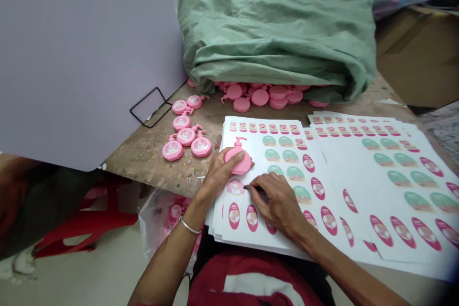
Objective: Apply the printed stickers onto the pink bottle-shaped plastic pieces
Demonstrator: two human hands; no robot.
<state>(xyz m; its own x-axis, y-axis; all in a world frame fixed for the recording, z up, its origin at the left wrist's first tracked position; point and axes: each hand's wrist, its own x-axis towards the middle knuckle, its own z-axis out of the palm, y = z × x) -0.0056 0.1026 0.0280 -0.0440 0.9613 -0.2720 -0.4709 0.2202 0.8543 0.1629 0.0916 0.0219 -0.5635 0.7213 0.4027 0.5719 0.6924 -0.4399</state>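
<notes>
My left hand [217,172] is closed around a small round pink pump bottle [241,162], held upright over the sticker sheets with its nozzle pointing up. Between the fingers of my right hand [278,201] is a thin dark pointed tool [258,190]; most of it is hidden, so its kind is unclear. The tool's tip lies at the right edge of a pink arched sticker [235,187], just below the bottle. Both hands are over the top sticker sheet [244,141], which bears green arched stickers [272,155] and pink oval ones [252,217].
Several labelled pink bottles [186,136] lie left on the worn table [168,172]. More plain bottles [259,97] spill from a green sack [276,24] behind. Further sticker sheets [351,162] lie right. A grey panel [82,57] and black wire frame [150,107] stand left.
</notes>
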